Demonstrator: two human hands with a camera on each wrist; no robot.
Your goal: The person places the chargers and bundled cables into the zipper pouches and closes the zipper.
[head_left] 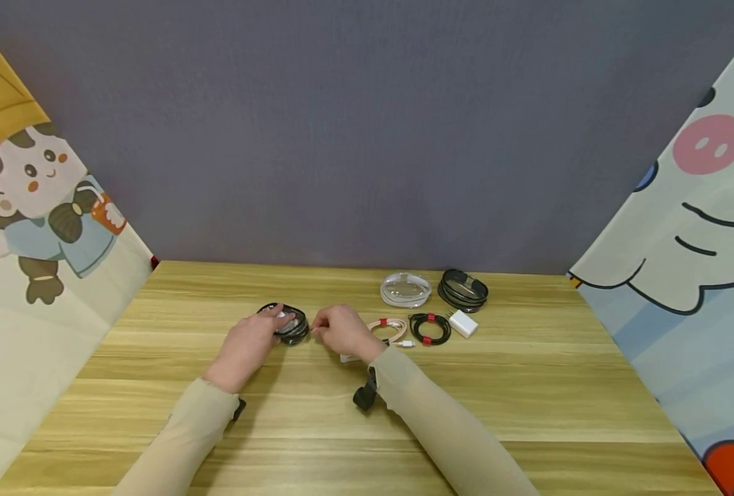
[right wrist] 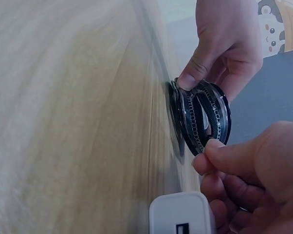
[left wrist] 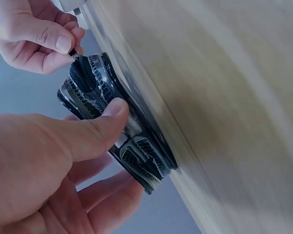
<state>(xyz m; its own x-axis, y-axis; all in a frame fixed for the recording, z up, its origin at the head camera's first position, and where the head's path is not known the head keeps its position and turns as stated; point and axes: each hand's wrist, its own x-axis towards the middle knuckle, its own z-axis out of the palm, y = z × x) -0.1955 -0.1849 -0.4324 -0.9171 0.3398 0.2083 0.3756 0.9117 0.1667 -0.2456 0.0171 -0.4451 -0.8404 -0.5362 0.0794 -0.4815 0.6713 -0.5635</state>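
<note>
A small clear pouch with black edging and a black zipper stands on the table toward the left. My left hand grips it, the thumb on the zippered side and the fingers behind. At the pouch's right end, my right hand pinches the zipper pull between thumb and forefinger. The zipper is parted along its length in the right wrist view, and something pale shows inside. Beside the right hand sits a white charger block with a USB port, mostly hidden behind the hand in the head view.
Right of my hands lie a beige coiled cable, a black coiled cable with red ties and a white plug adapter. Behind them are a white-edged clear pouch and a black-edged one. A grey panel borders the table's back.
</note>
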